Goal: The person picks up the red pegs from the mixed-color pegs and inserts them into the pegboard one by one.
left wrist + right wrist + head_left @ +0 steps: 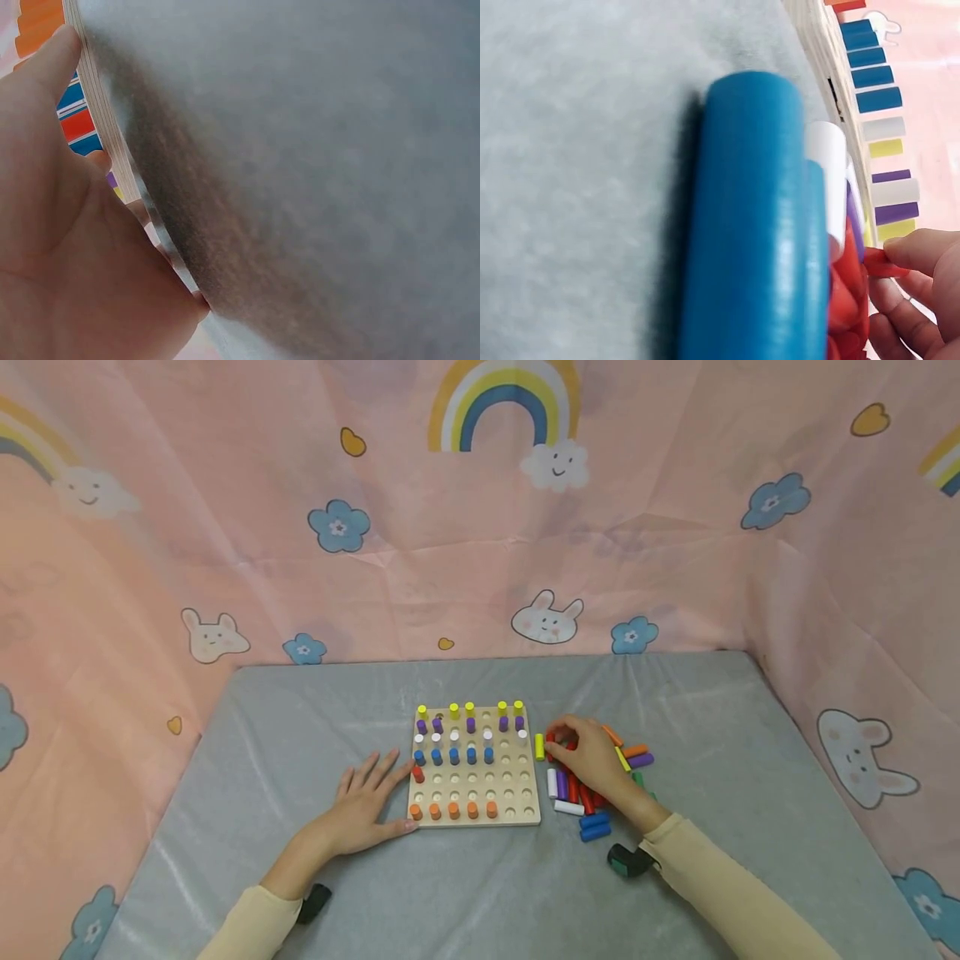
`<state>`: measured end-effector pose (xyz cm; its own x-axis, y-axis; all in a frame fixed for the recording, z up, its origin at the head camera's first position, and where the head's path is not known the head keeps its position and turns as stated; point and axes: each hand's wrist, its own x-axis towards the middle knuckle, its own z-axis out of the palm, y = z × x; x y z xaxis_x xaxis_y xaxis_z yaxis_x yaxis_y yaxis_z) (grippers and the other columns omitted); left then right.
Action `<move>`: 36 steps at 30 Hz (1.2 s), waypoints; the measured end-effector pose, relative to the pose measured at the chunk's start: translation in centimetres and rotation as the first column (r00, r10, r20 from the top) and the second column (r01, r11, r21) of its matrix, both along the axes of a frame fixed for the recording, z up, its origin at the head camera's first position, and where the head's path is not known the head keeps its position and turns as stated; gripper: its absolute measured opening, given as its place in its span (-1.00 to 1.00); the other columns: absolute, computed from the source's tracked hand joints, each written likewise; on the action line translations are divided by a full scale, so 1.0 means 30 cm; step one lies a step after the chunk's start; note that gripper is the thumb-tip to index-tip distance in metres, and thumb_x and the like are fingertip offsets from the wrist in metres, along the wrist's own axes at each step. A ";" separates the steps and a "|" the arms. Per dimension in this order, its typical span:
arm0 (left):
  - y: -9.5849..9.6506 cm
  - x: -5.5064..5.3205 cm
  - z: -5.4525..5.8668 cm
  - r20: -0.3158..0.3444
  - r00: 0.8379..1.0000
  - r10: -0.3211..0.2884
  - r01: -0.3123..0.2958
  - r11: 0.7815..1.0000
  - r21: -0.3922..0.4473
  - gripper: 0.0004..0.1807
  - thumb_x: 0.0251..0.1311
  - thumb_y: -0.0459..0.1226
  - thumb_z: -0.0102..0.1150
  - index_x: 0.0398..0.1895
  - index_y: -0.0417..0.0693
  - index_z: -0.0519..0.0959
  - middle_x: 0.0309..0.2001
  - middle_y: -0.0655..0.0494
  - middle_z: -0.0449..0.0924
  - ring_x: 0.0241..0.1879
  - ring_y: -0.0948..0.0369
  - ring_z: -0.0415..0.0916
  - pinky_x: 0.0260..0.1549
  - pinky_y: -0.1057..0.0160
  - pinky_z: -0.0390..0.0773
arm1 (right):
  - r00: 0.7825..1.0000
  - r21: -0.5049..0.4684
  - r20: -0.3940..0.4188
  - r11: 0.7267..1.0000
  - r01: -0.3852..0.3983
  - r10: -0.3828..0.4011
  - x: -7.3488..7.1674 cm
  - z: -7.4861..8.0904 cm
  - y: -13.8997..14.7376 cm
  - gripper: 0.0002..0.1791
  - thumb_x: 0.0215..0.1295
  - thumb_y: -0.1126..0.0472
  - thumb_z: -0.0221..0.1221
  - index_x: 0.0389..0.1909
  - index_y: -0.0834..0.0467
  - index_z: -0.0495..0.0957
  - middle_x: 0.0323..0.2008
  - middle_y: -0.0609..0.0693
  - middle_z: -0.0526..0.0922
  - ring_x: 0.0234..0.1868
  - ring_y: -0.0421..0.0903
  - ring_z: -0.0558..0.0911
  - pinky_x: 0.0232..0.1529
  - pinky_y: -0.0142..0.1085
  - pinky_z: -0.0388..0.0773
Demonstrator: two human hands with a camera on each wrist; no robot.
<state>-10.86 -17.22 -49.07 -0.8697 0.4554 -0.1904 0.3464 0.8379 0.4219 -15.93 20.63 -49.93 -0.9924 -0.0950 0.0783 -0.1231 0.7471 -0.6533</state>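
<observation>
A wooden pegboard [480, 824] lies on the table, with yellow, purple, white, blue and orange pegs standing in rows and a single red peg [417, 774] at its left side. My left hand [367, 814] has its fingers spread, thumb and fingertips touching the board's left edge. Between thumb and fingers of my right hand [592, 760] is a red peg [883, 262], pinched just right of the board. Below that hand lies a pile of loose pegs, among them red ones, a white peg [568, 807] and a blue peg [596, 832]. Part of the pile is hidden by the hand.
A loose yellow peg [539, 747] lies close to the board's right edge. Beyond my right hand are an orange peg [635, 750] and a purple peg [641, 761]. Grey cloth covers the table [300, 727], and a pink printed curtain [420, 593] stands behind it.
</observation>
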 end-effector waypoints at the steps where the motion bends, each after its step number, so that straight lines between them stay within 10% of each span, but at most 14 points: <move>1: -0.001 -0.001 -0.002 -0.002 1.000 -0.001 0.001 1.000 0.000 -0.02 0.19 0.25 0.18 0.59 0.15 0.03 0.62 -0.05 -0.14 0.59 -0.21 -0.26 0.40 -0.44 -0.19 | 1.000 -0.001 0.002 1.000 0.003 -0.003 -0.001 0.003 0.000 -0.74 0.23 0.11 0.36 -0.09 0.09 0.64 -0.30 -0.02 0.72 -0.24 -0.08 0.49 -0.21 -0.31 0.34; 36: -0.006 -0.004 -0.018 -0.006 1.000 0.002 -0.002 1.000 0.001 -0.01 0.18 0.29 0.15 0.58 0.16 0.04 0.62 -0.05 -0.15 0.59 -0.21 -0.26 0.39 -0.45 -0.19 | 0.990 -0.121 -0.128 0.990 -0.067 0.052 0.016 0.091 -0.049 -0.80 0.18 0.20 0.40 -0.19 0.11 0.66 -0.26 0.01 0.69 -0.17 -0.03 0.58 -0.12 -0.10 0.61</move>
<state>-10.99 -17.40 -49.61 -0.8715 0.4542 -0.1851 0.3473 0.8380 0.4210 -15.46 19.17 -47.19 -0.9671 -0.1354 0.2154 -0.2508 0.6492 -0.7180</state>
